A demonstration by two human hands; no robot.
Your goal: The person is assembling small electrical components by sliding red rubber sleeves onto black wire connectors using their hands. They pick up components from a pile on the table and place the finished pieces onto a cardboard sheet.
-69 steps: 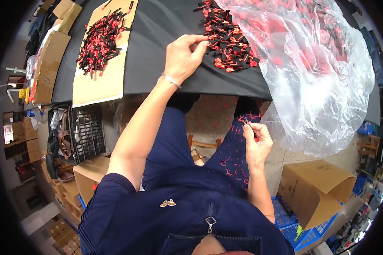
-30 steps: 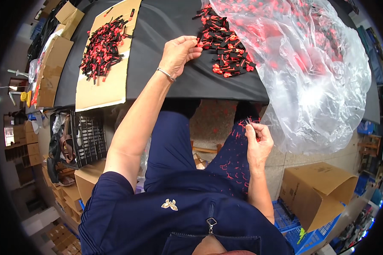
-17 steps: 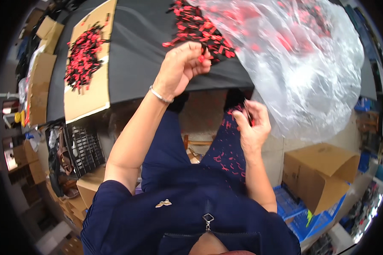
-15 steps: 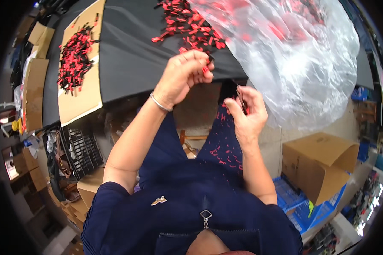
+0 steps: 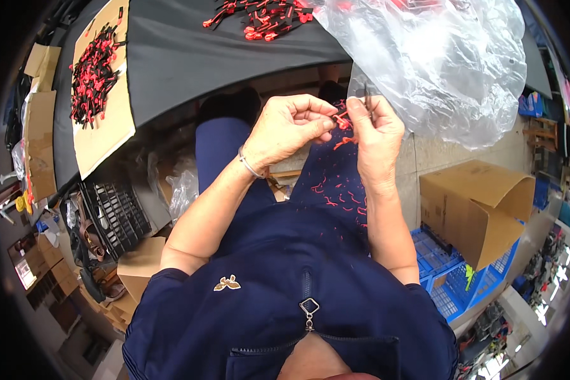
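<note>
My left hand (image 5: 284, 128) is closed, thumb and fingertips pinching a small black-and-red strip piece (image 5: 342, 120). Close against its red end is my right hand (image 5: 380, 136), closed round a slim dark metal tool (image 5: 368, 96), like snips or tweezers; its exact kind is partly hidden by the fingers. Both hands are above my lap, just off the table's near edge. Red thread scraps (image 5: 348, 201) lie scattered on my right trouser leg. Beyond my hands, a pile of black-and-red pieces (image 5: 269, 18) rests on the black-covered table (image 5: 196, 60).
At left, a second pile (image 5: 95, 82) of such pieces sits on a cardboard sheet (image 5: 121, 104). A clear plastic bag (image 5: 437, 76) hangs over the table's right edge. An open cardboard box (image 5: 456, 199) stands on blue crates (image 5: 446, 294) at right. A black crate (image 5: 114, 212) is below left.
My left hand has come away from the table pile, moving right and slightly down with a piece. My right hand has risen, and the two hands now meet at that piece.
</note>
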